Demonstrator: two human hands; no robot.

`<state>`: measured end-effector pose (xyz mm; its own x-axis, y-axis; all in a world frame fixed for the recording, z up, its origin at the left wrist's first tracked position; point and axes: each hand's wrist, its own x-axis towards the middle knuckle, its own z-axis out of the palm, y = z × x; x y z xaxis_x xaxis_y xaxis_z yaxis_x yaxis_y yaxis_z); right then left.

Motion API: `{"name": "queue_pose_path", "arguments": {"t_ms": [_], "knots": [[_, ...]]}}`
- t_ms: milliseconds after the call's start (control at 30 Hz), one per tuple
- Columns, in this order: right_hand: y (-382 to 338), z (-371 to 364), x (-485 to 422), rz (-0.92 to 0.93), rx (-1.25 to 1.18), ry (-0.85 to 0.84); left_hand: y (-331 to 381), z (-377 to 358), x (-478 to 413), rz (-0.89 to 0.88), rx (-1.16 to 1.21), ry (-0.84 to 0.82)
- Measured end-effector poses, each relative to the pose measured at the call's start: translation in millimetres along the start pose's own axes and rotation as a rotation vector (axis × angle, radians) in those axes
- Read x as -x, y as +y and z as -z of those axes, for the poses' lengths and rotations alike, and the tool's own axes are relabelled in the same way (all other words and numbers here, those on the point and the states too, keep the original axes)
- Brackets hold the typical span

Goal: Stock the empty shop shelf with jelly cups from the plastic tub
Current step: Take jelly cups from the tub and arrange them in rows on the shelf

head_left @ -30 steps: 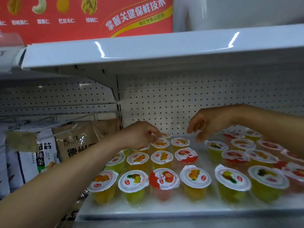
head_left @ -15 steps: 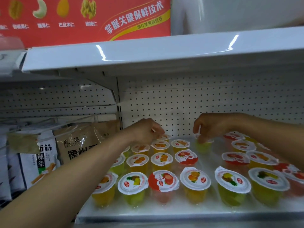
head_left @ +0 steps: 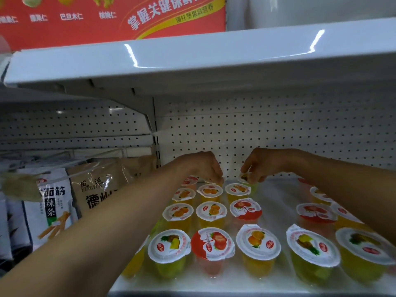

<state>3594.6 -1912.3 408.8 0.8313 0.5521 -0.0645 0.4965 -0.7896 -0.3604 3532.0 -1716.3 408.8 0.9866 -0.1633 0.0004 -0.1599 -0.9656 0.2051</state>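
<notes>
Several jelly cups stand in rows on the white shelf [head_left: 276, 202], among them a strawberry cup [head_left: 212, 246] and an orange cup [head_left: 258, 245] in the front row. My left hand [head_left: 201, 166] reaches to the back row and its fingertips pinch the lid edge of a cup [head_left: 212, 181] mostly hidden under the fingers. My right hand [head_left: 260, 162] pinches the lid of a green jelly cup [head_left: 246, 179] at the back, near the pegboard wall. The plastic tub is out of view.
A white upper shelf [head_left: 192, 63] overhangs close above the hands. A perforated back wall [head_left: 278, 133] closes the bay. Snack bags [head_left: 94, 189] hang in the bay to the left. A bare strip of shelf lies between the left and right cup groups.
My right hand picked up a green cup from the right group and carried it left to the back row. My left hand stayed at the back-row cup. The view moved closer.
</notes>
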Motion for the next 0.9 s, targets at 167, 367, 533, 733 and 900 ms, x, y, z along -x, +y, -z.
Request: {"name": "queue_pose_path", "arguments": {"t_ms": [167, 367, 533, 733, 900], "knots": [[-5, -8, -6, 0.011, -0.122, 0.013, -6, 2, 0, 0.016, -0.028, -0.002], [-14, -14, -3, 0.041, -0.199, 0.024, -8, 0, 0, 0.022, 0.001, 0.019], [-14, -16, -2, 0.048, -0.227, 0.009, -9, 0, 2, 0.040, 0.007, 0.018], [-17, -16, 2, 0.029, -0.215, 0.003, -10, -1, 0, 0.103, -0.036, 0.048], [-18, -15, 10, 0.053, -0.137, 0.050, -16, 10, 10, 0.110, 0.035, 0.120]]}}
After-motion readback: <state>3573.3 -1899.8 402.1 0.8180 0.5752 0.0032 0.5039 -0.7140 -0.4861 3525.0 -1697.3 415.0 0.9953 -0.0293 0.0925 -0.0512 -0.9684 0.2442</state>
